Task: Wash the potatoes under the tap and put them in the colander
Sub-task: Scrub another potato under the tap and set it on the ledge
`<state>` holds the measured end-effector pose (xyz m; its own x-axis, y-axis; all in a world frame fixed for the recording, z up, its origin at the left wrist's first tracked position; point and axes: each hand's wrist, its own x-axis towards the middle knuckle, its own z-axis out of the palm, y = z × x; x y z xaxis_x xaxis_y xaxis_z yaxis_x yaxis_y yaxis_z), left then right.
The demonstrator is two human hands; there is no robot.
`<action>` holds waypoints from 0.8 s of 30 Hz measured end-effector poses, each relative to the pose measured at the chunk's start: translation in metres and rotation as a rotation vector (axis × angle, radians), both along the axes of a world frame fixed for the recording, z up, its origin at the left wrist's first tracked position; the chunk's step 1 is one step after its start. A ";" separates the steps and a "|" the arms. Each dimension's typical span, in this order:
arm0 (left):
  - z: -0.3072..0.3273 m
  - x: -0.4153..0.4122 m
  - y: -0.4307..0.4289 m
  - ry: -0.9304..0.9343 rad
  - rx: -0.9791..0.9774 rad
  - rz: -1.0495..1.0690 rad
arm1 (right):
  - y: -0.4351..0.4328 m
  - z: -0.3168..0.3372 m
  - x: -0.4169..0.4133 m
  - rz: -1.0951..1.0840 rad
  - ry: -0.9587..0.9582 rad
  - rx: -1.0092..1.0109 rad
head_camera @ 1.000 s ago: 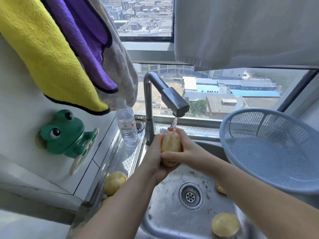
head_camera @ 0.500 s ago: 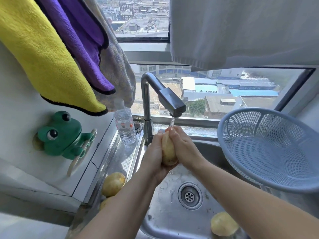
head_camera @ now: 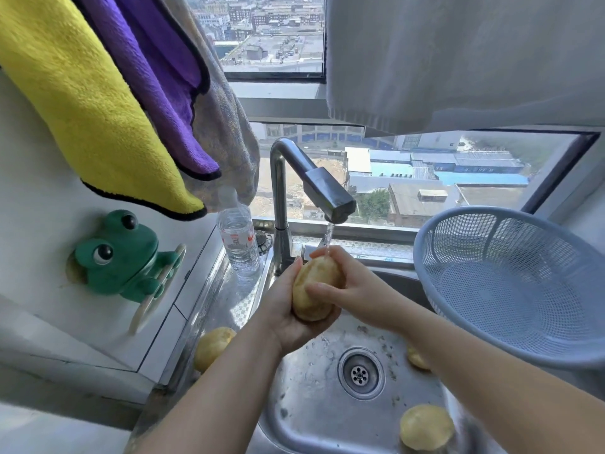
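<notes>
A pale yellow potato (head_camera: pixel 312 290) is held upright under the running tap (head_camera: pixel 327 194), water falling onto its top. My left hand (head_camera: pixel 283 309) cups it from below and behind, fingers curled round it. My right hand (head_camera: pixel 355 286) wraps it from the right, thumb across its front. The blue colander (head_camera: pixel 510 283) stands tilted at the right of the sink, nothing in it. Another potato (head_camera: pixel 212 347) lies on the left counter, and two more potatoes (head_camera: pixel 425 427) (head_camera: pixel 417 357) lie in the sink.
The steel sink (head_camera: pixel 314 404) has a drain (head_camera: pixel 360 373) under my hands. A water bottle (head_camera: pixel 237 239) stands left of the tap. A green frog holder (head_camera: pixel 122 253) sticks to the left wall. Yellow, purple and grey towels (head_camera: pixel 98 93) hang above.
Both hands have turned the potato under the stream: my right hand slid from covering its right side to wrapping it with the thumb in front. The potato stays under the tap.
</notes>
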<state>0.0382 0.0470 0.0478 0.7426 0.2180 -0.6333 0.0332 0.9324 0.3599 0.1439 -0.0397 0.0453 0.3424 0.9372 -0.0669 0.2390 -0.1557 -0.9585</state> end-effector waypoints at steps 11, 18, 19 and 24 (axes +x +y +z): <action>-0.001 0.003 -0.019 -0.066 0.286 0.036 | 0.018 0.001 -0.001 -0.494 0.278 0.072; -0.005 0.004 -0.011 0.020 0.376 0.079 | 0.003 0.003 0.002 -0.200 0.188 0.053; -0.005 0.004 -0.010 0.026 0.382 0.070 | 0.001 0.004 0.001 -0.165 0.136 0.046; -0.004 0.011 -0.011 0.045 0.388 0.023 | 0.003 0.001 -0.001 -0.230 -0.003 0.079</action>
